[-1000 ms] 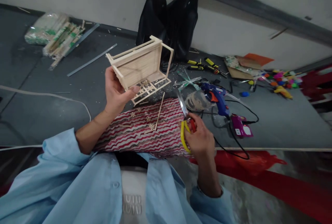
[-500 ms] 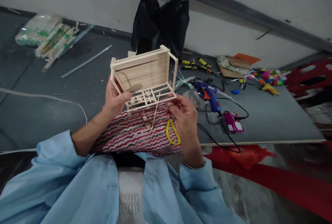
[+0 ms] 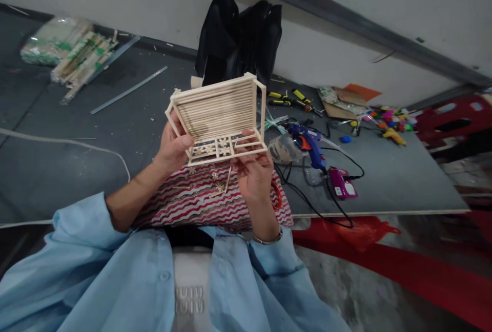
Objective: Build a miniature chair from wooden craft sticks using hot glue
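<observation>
A small model made of pale wooden sticks (image 3: 219, 109) is held tilted in front of me, its slatted panel at the back and an open lattice along the front. Several flower-shaped pieces (image 3: 207, 147) sit in the lattice's left and middle compartments. My left hand (image 3: 172, 145) grips the model's left end, thumb on the near side. My right hand (image 3: 251, 168) is closed at the lattice's right part, some fingers reaching behind its bars. On the red-and-white striped cloth (image 3: 192, 206) below lie loose flower pieces (image 3: 220, 187) and a thin stick (image 3: 228, 180).
A red loop-shaped handle (image 3: 277, 196) shows beside my right wrist. To the right are a blue glue gun (image 3: 313, 145), a magenta device (image 3: 342, 183), cables and black-and-yellow pliers (image 3: 295, 100). Black bags (image 3: 238, 40) stand behind. Bundled sticks (image 3: 82, 60) and a metal strip (image 3: 128, 90) lie left.
My right hand has moved left and in under the lattice's right part. The yellow loop beside it is hidden now, and a red loop shows. The model has shifted slightly right.
</observation>
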